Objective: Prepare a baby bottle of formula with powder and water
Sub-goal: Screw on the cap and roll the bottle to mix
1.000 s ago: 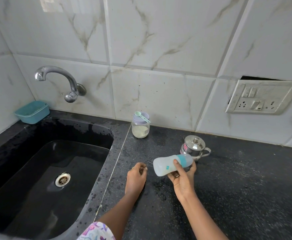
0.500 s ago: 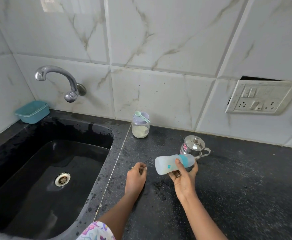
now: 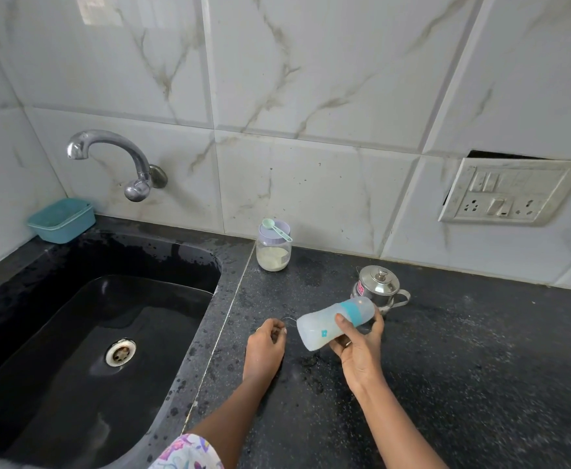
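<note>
I see right hand (image 3: 358,350) gripping baby bottle (image 3: 323,328), tilted sideways over counter (image 3: 463,367) | left hand (image 3: 265,346) curled by counter's sink (image 3: 162,252) edge, grasp unclear

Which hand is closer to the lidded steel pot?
Right. The right hand, holding the bottle, is just in front of the steel pot; the left hand is farther left.

The right hand (image 3: 358,350) grips a capped baby bottle (image 3: 331,324) tilted nearly flat above the black bench (image 3: 463,367), its base toward the left hand (image 3: 265,346). That hand rests on the bench with fingers curled; whether it holds anything is unclear. A lidded steel pot (image 3: 377,286) stands just behind the bottle. A powder jar (image 3: 274,253) by the wall carries a green scoop (image 3: 275,228) on its lid, with the sink (image 3: 74,333) to the left.
</note>
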Motion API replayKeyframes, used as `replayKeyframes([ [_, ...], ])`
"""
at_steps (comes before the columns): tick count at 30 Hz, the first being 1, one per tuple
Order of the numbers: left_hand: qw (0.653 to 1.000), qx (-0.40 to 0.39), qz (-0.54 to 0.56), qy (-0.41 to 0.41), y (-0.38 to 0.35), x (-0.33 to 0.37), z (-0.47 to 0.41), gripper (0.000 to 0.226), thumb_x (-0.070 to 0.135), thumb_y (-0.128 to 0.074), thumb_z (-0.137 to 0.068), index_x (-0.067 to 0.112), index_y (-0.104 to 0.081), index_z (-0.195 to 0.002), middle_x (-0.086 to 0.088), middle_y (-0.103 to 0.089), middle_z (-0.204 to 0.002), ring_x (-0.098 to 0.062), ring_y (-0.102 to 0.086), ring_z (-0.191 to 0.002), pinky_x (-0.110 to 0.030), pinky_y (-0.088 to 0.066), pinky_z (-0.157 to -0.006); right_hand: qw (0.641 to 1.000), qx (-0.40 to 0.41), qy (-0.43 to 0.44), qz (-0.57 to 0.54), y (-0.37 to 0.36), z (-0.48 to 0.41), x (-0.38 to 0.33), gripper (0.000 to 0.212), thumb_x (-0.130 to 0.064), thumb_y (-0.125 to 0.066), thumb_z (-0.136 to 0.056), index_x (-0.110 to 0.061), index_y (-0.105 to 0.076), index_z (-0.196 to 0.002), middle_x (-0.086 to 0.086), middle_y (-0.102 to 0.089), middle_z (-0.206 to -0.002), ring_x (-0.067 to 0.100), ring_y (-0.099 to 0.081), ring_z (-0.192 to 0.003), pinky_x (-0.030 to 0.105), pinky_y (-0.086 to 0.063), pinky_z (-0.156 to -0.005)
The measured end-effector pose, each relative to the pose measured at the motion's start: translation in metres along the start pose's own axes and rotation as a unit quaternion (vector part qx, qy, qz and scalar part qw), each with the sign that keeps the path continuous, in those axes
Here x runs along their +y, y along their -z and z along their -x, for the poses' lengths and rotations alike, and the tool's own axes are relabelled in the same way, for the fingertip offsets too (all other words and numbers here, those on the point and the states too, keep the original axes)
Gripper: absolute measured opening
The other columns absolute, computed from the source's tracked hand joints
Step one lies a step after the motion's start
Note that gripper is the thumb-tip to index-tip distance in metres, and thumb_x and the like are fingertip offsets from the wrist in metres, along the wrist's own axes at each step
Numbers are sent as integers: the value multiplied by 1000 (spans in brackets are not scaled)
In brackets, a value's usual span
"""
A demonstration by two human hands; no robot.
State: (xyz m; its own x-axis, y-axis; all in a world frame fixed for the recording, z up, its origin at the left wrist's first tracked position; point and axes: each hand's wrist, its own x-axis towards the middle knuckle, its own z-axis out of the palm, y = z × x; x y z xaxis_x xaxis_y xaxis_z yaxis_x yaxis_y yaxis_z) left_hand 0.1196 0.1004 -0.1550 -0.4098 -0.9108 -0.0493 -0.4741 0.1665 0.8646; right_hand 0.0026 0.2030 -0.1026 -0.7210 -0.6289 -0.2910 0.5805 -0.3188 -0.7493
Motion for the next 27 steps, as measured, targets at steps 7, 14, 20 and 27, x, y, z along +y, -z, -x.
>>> replayKeyframes([
  [7, 1000, -1, 2, 4, 0, 1, 0, 11, 21, -54, -92, 17, -62, -99, 5, -63, -83, -9, -58, -78, -19, -43, -68, 1000, -10, 0, 16, 0, 1, 1, 73, 8, -63, -80, -35, -36, -133, 7, -58, -112, 27, -60, -103, 43, -57, -72],
  [14, 1000, 1, -1, 2, 1, 2, 1, 11, 21, -54, -92, 17, -62, -99, 5, -63, -85, -10, -59, -81, -20, -44, -71, 1000, 2, -2, -14, -1, -2, 4, 68, 6, -61, -83, -33, -36, -133, 8, -56, -117, 26, -58, -105, 45, -58, -72],
  [20, 1000, 3, 1, 5, 1, 3, 1, 13, 21, -54, -92, 15, -62, -101, 5, -63, -84, -9, -59, -80, -19, -43, -71, 999, 14, 2, -29, 0, -2, 4, 67, 6, -61, -83, -36, -37, -129, 6, -55, -116, 28, -57, -108, 45, -58, -71],
  [27, 1000, 2, -1, 6, 1, 3, 1, 14, 21, -54, -92, 15, -62, -102, 6, -63, -84, -9, -59, -80, -20, -43, -72, 1000, 1, 3, -14, -1, -1, 3, 72, 9, -62, -80, -35, -37, -131, 7, -56, -114, 26, -59, -103, 46, -58, -72],
])
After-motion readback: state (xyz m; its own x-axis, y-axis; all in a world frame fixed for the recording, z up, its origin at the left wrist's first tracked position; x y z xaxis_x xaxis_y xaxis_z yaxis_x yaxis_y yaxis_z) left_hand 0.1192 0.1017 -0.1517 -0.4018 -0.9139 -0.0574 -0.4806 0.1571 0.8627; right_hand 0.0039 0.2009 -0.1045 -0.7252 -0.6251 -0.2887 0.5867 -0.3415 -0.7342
